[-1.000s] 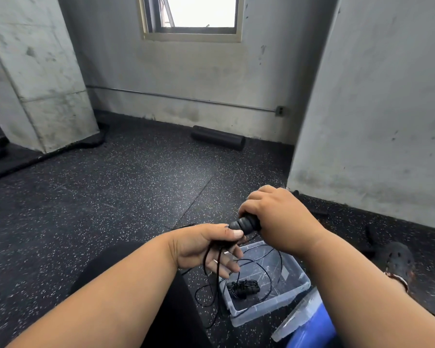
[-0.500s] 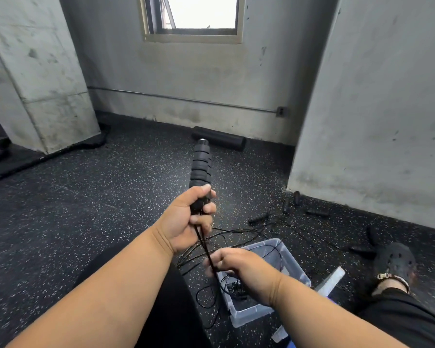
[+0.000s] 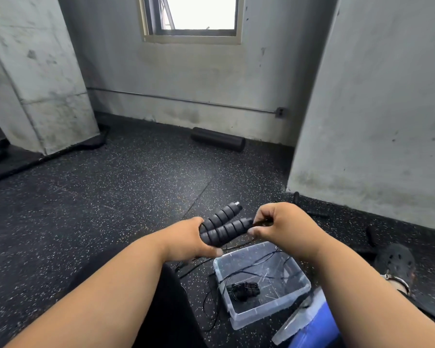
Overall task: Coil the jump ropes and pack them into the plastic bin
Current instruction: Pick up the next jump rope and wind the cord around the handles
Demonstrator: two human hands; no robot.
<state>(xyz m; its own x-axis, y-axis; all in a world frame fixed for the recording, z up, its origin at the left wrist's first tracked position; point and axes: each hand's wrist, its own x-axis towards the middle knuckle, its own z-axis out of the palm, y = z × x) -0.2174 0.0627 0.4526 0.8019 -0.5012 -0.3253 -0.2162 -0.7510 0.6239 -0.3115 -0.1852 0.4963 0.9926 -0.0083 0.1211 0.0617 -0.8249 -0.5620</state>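
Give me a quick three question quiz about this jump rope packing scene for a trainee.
1. True or false: the left hand holds two foam handles side by side.
2. What does the right hand pinch? A) the bin's rim B) the end of one handle C) the foam roller
3. What already lies in the plastic bin?

Key: 1 true. 2 B. 3 a small dark coiled rope.

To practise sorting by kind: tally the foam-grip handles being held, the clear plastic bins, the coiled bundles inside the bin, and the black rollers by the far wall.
Held handles: 2
Clear plastic bin: 1
Coiled bundle in the bin: 1
Black roller: 1
Total: 5
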